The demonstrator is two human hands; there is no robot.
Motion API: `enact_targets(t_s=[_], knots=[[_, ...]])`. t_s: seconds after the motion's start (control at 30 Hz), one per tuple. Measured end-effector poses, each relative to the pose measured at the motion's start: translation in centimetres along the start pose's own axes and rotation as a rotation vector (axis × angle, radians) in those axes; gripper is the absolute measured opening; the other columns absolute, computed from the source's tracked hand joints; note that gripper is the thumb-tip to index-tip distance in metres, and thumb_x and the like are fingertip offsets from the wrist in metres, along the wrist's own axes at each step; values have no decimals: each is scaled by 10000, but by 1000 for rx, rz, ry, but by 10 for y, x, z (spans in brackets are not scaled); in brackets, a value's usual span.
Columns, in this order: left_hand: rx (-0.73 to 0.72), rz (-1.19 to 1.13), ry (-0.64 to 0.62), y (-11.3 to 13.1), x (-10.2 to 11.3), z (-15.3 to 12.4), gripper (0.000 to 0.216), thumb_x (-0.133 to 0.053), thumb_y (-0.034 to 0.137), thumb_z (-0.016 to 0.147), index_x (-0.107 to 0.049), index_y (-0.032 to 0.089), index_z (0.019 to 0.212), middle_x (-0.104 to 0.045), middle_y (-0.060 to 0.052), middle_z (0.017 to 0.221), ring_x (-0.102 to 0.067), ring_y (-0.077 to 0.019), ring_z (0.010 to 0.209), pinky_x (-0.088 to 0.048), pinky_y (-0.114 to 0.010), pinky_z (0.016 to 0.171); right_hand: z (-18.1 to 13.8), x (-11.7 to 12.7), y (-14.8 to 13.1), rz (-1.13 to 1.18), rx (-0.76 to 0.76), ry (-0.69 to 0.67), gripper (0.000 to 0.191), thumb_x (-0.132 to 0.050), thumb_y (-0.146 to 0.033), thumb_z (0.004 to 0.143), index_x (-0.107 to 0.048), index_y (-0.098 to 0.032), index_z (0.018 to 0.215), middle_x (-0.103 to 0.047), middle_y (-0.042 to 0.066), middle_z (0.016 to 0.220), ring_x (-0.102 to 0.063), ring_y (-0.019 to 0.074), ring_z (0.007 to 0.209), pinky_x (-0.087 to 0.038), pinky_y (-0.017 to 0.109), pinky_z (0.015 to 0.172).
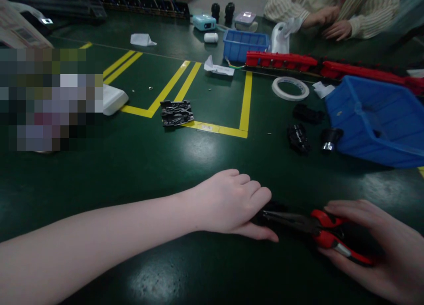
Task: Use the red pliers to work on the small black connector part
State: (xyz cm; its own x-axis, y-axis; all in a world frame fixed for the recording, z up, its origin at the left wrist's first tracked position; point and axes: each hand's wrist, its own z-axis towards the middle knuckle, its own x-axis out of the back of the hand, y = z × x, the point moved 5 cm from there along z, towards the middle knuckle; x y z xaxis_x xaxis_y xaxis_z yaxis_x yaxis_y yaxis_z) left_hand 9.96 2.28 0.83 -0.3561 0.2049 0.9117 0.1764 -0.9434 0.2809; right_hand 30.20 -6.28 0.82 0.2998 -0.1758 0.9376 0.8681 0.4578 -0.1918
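My right hand [377, 247] is closed round the red handles of long-nose pliers [311, 225], whose jaws point left. Just left of it, my left hand [235, 203] is curled with its knuckles up and its thumb stretched below. Its fingers close on a black part [256, 216], mostly hidden under the palm. The pliers' tips reach that part beside my left thumb and forefinger; whether they grip anything is too dark to tell. Farther off lies a black moulded piece [177, 113] with small metal pins, on the yellow floor-style tape [218, 129] marking the green table.
At the right stands a blue bin [374, 124] with black parts [299, 138] beside it. Behind are a tape roll [290, 88], a red strip [281, 60] and a smaller blue bin [245, 44]. Another person's hands [331, 24] rest across the table.
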Motion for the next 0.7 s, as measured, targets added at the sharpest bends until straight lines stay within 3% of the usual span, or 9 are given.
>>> enact_targets(t_s=[0.27, 0.47, 0.7], knots=[[-7, -28, -11, -1, -1, -2, 502, -529, 659, 786, -512, 164, 704, -570, 13, 639, -514, -131, 565, -319, -273, 497, 5, 1, -8, 9, 41, -14, 385, -620, -412, 734, -529, -234, 1064, -661, 27, 825, -668, 184, 645, -549, 260, 511], [2, -47, -7, -4, 0, -2, 459, -589, 617, 769, -509, 167, 732, -579, 26, 661, -528, -122, 576, -332, -264, 502, 1, -1, -16, 8, -167, 5, 299, -514, -465, 824, -528, -252, 1034, -649, 30, 884, -657, 187, 707, -542, 311, 609], [55, -19, -11, -4, 1, -4, 474, -565, 631, 781, -500, 162, 764, -597, 13, 690, -554, -128, 605, -309, -269, 503, -4, -3, -17, 41, -267, 31, 281, -545, -447, 790, -548, -286, 1020, -652, 16, 889, -652, 210, 690, -550, 355, 629]])
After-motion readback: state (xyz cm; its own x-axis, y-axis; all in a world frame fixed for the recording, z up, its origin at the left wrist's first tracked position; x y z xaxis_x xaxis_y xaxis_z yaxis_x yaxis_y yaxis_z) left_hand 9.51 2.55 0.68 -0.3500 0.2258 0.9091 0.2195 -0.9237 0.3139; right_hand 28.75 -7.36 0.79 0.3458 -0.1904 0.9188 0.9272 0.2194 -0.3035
